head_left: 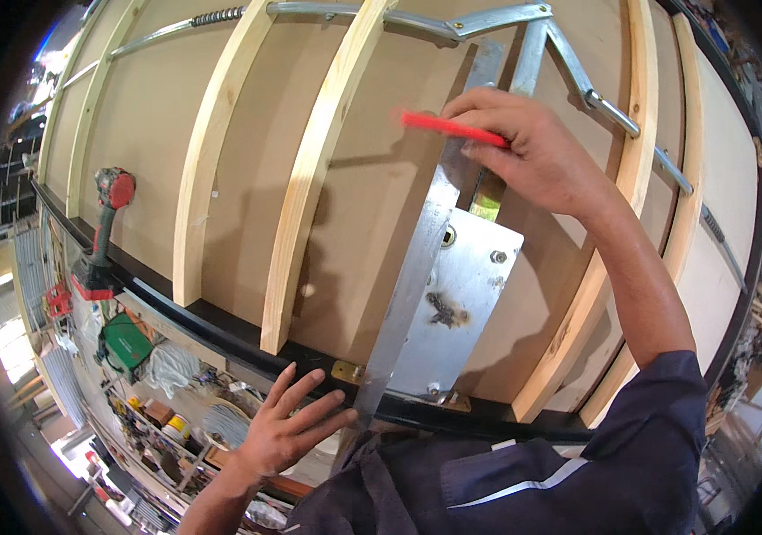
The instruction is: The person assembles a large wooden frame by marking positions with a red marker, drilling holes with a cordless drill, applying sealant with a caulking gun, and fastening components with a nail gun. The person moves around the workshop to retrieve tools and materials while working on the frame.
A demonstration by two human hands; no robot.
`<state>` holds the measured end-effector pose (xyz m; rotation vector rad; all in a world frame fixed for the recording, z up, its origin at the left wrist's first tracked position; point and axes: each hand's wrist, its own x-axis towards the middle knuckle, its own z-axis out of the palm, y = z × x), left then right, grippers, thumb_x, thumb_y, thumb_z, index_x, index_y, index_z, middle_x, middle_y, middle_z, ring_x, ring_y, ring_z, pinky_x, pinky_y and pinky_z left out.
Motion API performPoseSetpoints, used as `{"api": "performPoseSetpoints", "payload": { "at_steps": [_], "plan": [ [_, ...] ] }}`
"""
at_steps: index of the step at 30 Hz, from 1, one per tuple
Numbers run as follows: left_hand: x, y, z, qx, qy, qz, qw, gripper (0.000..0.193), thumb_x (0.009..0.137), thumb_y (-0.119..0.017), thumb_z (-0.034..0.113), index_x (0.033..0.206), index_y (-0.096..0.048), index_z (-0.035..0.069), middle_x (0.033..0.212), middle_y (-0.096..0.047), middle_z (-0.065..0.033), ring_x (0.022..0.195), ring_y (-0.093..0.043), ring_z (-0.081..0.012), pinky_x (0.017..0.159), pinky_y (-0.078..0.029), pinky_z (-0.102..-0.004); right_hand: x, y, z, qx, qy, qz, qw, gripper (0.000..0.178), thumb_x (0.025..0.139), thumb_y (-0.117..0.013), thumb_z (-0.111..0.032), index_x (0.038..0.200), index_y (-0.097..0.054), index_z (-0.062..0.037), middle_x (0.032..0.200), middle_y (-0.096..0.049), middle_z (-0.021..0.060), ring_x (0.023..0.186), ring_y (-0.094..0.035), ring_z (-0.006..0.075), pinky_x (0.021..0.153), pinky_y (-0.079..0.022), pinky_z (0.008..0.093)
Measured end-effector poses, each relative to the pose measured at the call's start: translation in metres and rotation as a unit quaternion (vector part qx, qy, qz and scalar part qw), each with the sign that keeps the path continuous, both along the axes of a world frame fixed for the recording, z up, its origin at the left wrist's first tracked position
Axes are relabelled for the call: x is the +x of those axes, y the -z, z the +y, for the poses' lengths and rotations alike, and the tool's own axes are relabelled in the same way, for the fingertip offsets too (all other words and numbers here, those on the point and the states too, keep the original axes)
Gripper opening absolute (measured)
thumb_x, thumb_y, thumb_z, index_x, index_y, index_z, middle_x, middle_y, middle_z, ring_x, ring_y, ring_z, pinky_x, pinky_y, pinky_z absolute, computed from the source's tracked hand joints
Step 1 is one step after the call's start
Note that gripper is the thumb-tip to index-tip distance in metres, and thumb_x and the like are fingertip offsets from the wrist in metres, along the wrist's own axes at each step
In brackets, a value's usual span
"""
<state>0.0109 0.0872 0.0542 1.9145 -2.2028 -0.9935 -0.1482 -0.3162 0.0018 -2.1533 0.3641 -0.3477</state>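
My right hand (pixel 532 147) pinches a slim red pencil (pixel 457 128), flat-looking like a carpenter's pencil, above the upper part of a long metal strip (pixel 418 259). The strip slants down across the panel to the black frame edge. My left hand (pixel 292 428) lies with its fingers spread at that edge, fingertips beside the strip's lower end; whether they press on it I cannot tell. Right of the strip is a silvery metal plate (pixel 463 312) with bolts, a square-holed fitting and a dark scorched patch. Metal linkage arms (pixel 531 61) spread above it.
Pale wooden slats (pixel 323 169) cross the brown panel (pixel 359 205). A cordless power tool (pixel 105 236) with a red battery rests on the black frame (pixel 229 325) at left. Past the frame are a green case (pixel 127 341) and cluttered shelves. A metal rod (pixel 154 40) runs along the far side.
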Motion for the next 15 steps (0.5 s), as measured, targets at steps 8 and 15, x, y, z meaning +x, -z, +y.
{"api": "performPoseSetpoints", "payload": {
  "at_steps": [8, 15],
  "plan": [
    [0.003, -0.004, -0.002, 0.027, -0.005, 0.005, 1.000, 0.044, 0.086, -0.062, 0.017, 0.127, -0.069, 0.030, 0.133, -0.057, 0.0025, 0.141, -0.043, -0.0277, 0.119, -0.031, -0.0561, 0.033, -0.004, -0.027, -0.009, -0.154, 0.167, 0.974, 0.020, 0.084, -0.068, -0.005, 0.104, -0.072, -0.0066, 0.102, -0.068, 0.0100, 0.096, -0.064, 0.0328, 0.083, -0.052, 0.0427],
    [0.005, -0.003, 0.002, 0.055, -0.007, 0.028, 0.998, 0.061, 0.094, -0.032, 0.064, 0.130, -0.068, 0.029, 0.135, -0.057, 0.0006, 0.141, -0.043, -0.0306, 0.119, -0.027, -0.0575, 0.033, 0.001, -0.030, -0.083, -0.180, 0.151, 0.968, 0.019, 0.083, -0.070, -0.010, 0.102, -0.074, -0.0076, 0.093, -0.066, 0.0110, 0.090, -0.063, 0.0337, 0.078, -0.050, 0.0445]
  ]
}}
